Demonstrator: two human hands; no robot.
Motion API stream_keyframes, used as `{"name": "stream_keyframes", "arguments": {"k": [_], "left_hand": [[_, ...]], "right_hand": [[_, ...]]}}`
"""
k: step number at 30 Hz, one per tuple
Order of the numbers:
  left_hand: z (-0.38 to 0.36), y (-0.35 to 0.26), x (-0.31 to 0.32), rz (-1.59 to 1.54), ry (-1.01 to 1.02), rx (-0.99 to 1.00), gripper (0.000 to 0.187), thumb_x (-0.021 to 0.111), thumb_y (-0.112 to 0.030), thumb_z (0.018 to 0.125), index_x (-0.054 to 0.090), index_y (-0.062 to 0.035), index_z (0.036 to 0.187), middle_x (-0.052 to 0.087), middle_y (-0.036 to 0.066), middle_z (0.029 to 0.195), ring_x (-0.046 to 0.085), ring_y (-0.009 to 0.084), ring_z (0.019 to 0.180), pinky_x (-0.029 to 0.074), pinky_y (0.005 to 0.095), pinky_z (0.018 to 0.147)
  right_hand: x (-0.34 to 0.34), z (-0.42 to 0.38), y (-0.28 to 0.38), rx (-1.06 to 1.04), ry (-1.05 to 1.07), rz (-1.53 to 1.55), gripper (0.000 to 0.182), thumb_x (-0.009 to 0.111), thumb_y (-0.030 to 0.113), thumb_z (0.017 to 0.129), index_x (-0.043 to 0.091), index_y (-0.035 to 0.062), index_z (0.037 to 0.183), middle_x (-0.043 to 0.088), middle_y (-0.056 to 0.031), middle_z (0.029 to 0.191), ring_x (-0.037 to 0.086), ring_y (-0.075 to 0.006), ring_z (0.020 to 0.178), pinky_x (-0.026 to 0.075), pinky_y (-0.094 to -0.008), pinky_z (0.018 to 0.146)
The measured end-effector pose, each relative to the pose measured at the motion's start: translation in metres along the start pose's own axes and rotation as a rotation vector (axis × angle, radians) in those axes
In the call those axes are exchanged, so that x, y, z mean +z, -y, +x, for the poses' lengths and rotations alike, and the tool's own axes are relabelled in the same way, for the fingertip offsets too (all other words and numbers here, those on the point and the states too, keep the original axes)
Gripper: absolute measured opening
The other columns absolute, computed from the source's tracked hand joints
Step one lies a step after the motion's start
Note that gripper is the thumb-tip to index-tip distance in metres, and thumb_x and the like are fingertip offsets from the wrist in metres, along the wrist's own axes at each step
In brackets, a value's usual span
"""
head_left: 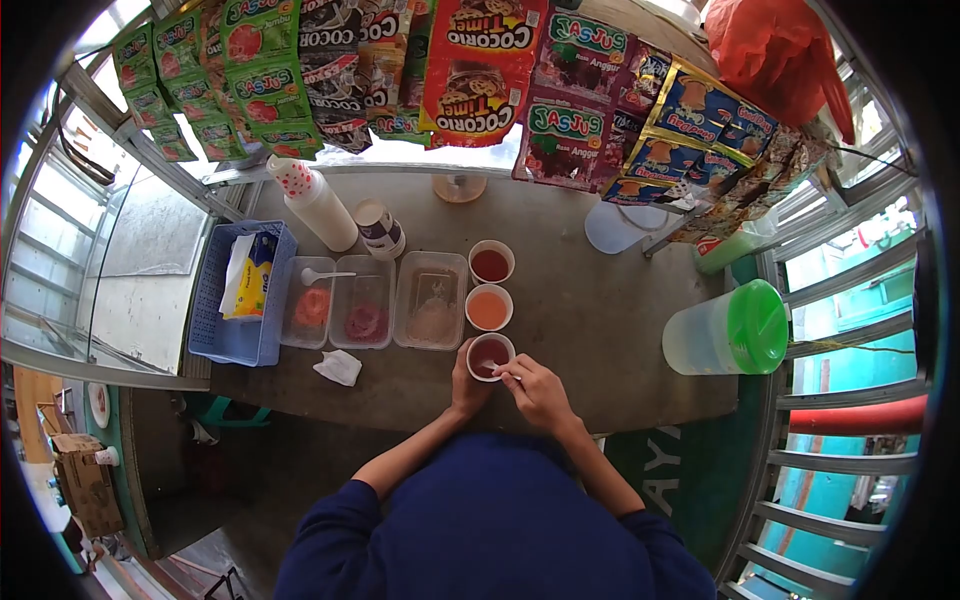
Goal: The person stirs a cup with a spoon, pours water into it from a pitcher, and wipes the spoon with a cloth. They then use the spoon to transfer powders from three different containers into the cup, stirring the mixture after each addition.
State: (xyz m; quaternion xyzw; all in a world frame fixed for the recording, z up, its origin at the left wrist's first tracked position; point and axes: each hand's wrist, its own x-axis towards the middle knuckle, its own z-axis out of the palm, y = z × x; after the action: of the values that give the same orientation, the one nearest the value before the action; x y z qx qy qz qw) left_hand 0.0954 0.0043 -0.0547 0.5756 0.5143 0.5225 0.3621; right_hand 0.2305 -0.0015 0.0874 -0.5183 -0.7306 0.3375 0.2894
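Note:
My left hand [467,382] is wrapped round the side of a white cup [486,354] with dark red liquid, near the table's front edge. My right hand [537,392] pinches a small white spoon [495,368] whose end dips into that cup. Right behind stands a cup of orange liquid [488,308], and behind it a cup of red liquid [491,263]. To the left are three clear tubs: one with pale brown powder [432,312], one with purple-pink powder [366,322], and one with orange-pink powder [311,306] and a white spoon [327,275] across it.
A blue basket [232,345] holds a tissue pack. Behind the tubs are stacked cups [325,210] and a patterned cup [380,230]. A crumpled tissue [339,368] lies in front. At right stands a green-lidded container [728,328]. Drink sachets [478,70] hang above the table [590,320].

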Motion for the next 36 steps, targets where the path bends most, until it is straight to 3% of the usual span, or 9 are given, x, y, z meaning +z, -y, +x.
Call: {"name": "stream_keyframes", "arguments": {"k": [6, 11, 17, 27, 36], "left_hand": [[0.001, -0.006, -0.001, 0.000, -0.036, 0.045, 0.074, 0.082, -0.010, 0.064, 0.040, -0.0039, 0.125, 0.057, 0.014, 0.111, 0.060, 0.0270, 0.099, 0.050, 0.0353, 0.083], [0.003, -0.006, -0.001, 0.007, -0.031, 0.032, 0.072, 0.081, -0.009, 0.064, 0.040, -0.0040, 0.124, 0.057, 0.013, 0.110, 0.060, 0.0258, 0.100, 0.049, 0.0348, 0.083], [0.004, -0.007, -0.001, 0.064, -0.055, 0.079, 0.073, 0.081, -0.010, 0.065, 0.038, -0.0048, 0.125, 0.056, 0.013, 0.110, 0.058, 0.0263, 0.101, 0.049, 0.0356, 0.085], [0.004, -0.008, -0.001, -0.026, -0.028, 0.034, 0.072, 0.081, -0.011, 0.066, 0.037, -0.0052, 0.123, 0.055, 0.014, 0.110, 0.059, 0.0265, 0.099, 0.049, 0.0357, 0.083], [0.003, -0.003, -0.001, -0.071, -0.009, -0.008, 0.072, 0.080, -0.009, 0.066, 0.036, -0.0052, 0.124, 0.055, 0.013, 0.110, 0.059, 0.0257, 0.100, 0.049, 0.0353, 0.083]], "right_hand": [[0.000, -0.004, 0.006, 0.003, 0.033, -0.061, 0.014, 0.055, 0.016, 0.088, 0.063, 0.0040, 0.086, 0.059, -0.0102, 0.085, 0.059, -0.0306, 0.074, 0.047, -0.0399, 0.065], [0.007, 0.003, -0.001, -0.029, -0.050, 0.003, 0.012, 0.059, 0.009, 0.083, 0.065, 0.0039, 0.092, 0.061, -0.0091, 0.086, 0.061, -0.0284, 0.078, 0.048, -0.0377, 0.068], [0.016, 0.009, -0.008, -0.088, -0.137, -0.007, 0.013, 0.057, 0.009, 0.087, 0.066, 0.0046, 0.094, 0.061, -0.0095, 0.086, 0.061, -0.0275, 0.077, 0.049, -0.0350, 0.067], [0.006, 0.000, -0.001, -0.028, -0.041, -0.114, 0.014, 0.056, 0.015, 0.086, 0.064, 0.0036, 0.087, 0.061, -0.0085, 0.084, 0.059, -0.0273, 0.077, 0.044, -0.0385, 0.065], [0.020, 0.003, -0.002, -0.089, -0.129, -0.138, 0.012, 0.055, 0.013, 0.087, 0.063, 0.0056, 0.089, 0.061, -0.0068, 0.086, 0.059, -0.0245, 0.079, 0.041, -0.0366, 0.065]]}}
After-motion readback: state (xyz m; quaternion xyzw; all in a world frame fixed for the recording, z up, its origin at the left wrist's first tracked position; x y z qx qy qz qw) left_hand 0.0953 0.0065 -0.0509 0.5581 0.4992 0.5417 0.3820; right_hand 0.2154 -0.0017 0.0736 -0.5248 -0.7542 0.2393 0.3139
